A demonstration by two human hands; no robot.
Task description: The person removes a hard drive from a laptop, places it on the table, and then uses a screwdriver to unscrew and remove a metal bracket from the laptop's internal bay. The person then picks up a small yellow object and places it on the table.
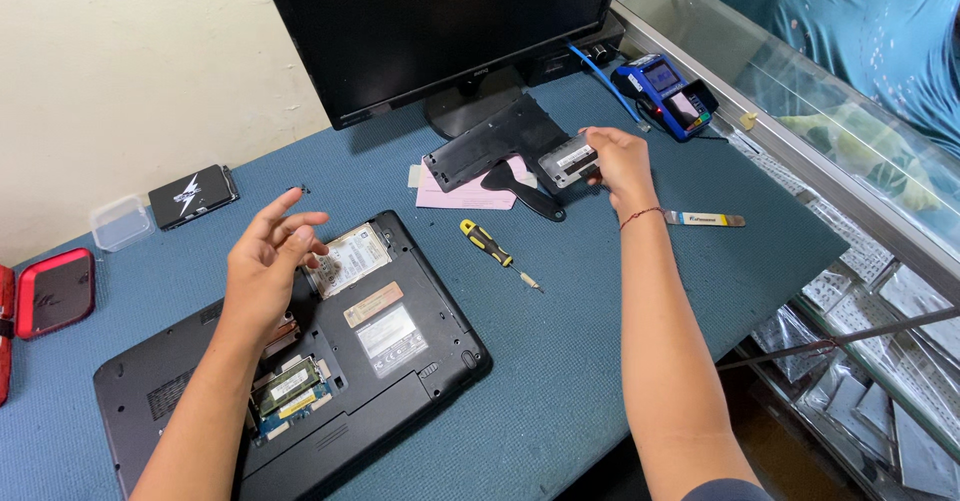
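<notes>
An upturned black laptop (400,361) lies on the blue table (620,291) with its bottom cover off, showing a silver hard drive (352,258) and memory modules (288,389). My left hand (268,266) hovers over the open bay, fingers spread and holding nothing. My right hand (620,164) reaches to the far side and grips a small grey drive (566,161) with a label. The drive rests next to the removed black cover panel (490,141). A yellow and black screwdriver (492,249) lies between the laptop and my right arm.
A black monitor (450,21) stands at the back. A black plastic scraper (525,193) lies on pink paper (460,193). At left sit a black drive box (192,196), a clear plastic box (120,223) and a red case (55,291). A blue card terminal (668,93) and a glass counter (800,91) are at right.
</notes>
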